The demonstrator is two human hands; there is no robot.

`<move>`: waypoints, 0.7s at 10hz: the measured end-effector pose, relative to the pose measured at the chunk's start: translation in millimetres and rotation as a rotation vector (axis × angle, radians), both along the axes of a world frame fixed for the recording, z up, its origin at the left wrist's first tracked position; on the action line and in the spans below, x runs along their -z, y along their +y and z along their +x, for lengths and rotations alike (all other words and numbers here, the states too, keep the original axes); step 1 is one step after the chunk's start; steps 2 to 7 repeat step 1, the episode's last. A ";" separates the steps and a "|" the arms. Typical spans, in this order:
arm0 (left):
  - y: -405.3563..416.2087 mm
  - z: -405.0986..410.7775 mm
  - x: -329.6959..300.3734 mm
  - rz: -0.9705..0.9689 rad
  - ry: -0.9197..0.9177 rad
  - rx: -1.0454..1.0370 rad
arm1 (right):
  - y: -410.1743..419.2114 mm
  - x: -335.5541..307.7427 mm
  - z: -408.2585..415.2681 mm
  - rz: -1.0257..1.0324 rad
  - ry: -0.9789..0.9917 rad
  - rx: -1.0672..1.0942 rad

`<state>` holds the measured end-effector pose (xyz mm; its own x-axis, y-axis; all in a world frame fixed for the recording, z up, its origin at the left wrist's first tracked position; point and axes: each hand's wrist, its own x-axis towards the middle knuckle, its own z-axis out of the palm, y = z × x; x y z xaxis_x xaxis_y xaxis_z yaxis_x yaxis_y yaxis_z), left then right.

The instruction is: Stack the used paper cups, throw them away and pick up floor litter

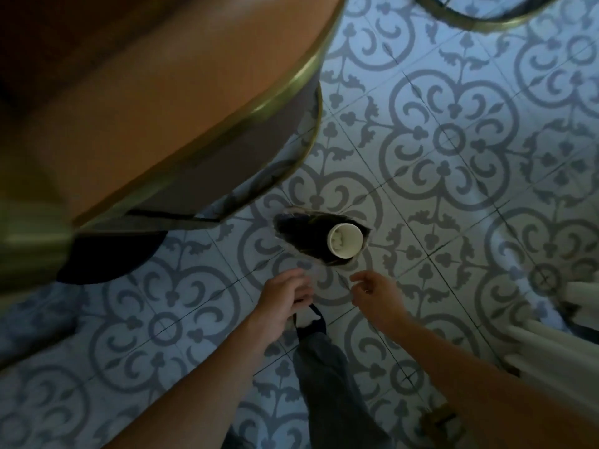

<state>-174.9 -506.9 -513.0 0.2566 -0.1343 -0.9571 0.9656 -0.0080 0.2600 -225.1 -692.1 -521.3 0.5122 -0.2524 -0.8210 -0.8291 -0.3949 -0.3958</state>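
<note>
A stack of white paper cups (345,241) lies in the dark mouth of a thin trash bag (301,234) held low over the patterned tile floor; something crumpled and pale sits in the top cup. My left hand (285,294) is closed on the near edge of the bag, with a dark strap loop (309,317) hanging just below it. My right hand (372,291) hovers just right of the bag's near edge with fingers loosely apart and nothing visible in them. It does not touch the cups.
A round wooden table with a brass rim (285,82) fills the upper left, with a brass-framed chair seat (227,176) under it. Another brass-rimmed edge (479,24) shows at the top. White bars (551,338) stand at the right. My dark trouser leg (327,384) is below.
</note>
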 end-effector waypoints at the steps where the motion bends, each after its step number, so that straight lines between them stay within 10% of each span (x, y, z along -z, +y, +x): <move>1: 38.1 -6.9 -29.4 0.041 -0.048 -0.043 | 30.0 -32.5 -4.8 0.003 -0.003 -0.090; 7: 38.1 -6.9 -29.4 0.041 -0.048 -0.043 | 30.0 -32.5 -4.8 0.003 -0.003 -0.090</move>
